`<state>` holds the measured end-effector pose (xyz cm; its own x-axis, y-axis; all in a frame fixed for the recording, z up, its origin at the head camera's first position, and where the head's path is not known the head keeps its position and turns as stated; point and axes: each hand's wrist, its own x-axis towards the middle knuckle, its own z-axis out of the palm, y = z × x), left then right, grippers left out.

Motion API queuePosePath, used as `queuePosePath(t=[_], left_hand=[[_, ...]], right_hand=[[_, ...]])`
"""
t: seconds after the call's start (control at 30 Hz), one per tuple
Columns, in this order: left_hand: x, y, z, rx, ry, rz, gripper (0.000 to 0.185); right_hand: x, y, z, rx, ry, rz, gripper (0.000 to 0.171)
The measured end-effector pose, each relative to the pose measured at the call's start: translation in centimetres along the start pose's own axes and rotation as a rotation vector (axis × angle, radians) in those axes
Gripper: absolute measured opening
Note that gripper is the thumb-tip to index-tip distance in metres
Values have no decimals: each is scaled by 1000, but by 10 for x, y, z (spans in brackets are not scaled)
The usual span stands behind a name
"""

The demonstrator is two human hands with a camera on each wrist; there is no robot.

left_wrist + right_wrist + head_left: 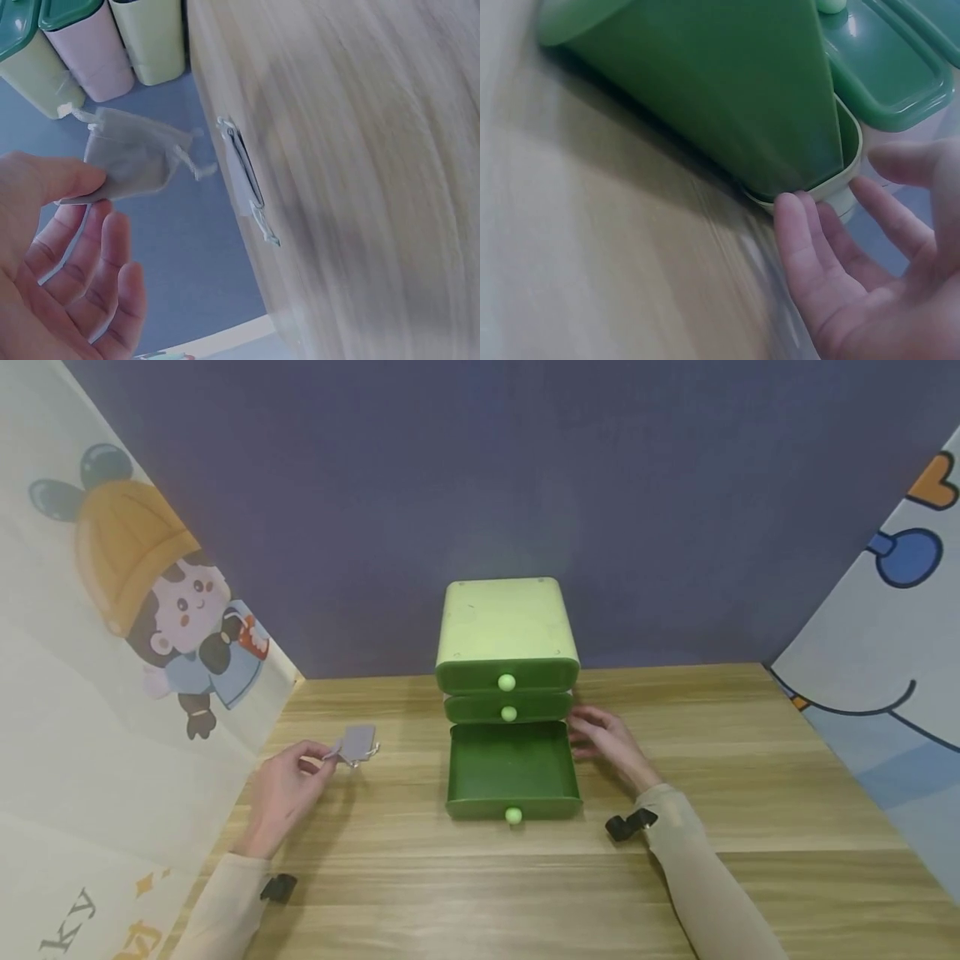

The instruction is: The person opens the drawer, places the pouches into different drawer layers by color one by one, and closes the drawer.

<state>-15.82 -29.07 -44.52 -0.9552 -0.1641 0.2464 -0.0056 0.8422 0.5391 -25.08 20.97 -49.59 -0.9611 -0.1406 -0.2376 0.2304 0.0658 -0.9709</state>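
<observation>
One small green plastic cabinet [507, 635] with three drawers stands on a wooden table [750, 793]; two drawers are closed, and the bottom drawer [513, 770] is pulled out. One small grey drawstring pouch [358, 743] is pinched by the left hand [288, 789], left of the cabinet. The right hand [611, 745] rests relaxed, fingers open, beside the cabinet's base. Only the left wrist view shows the pouch's cords [191, 161].

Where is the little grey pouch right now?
In the head view, the grey pouch is pinched in the left hand above the wooden table, left of the green drawer unit and its open bottom drawer.
</observation>
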Motion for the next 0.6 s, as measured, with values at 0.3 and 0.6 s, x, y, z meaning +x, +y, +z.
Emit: queuePosePath(t=[0.3, 0.6], left_hand=[[-2, 9, 2, -43, 21, 52, 14], [-4, 17, 7, -76, -33, 40, 16]], right_hand=[[0, 1, 2, -16, 22, 1, 60], [1, -1, 2, -31, 34, -7, 57]])
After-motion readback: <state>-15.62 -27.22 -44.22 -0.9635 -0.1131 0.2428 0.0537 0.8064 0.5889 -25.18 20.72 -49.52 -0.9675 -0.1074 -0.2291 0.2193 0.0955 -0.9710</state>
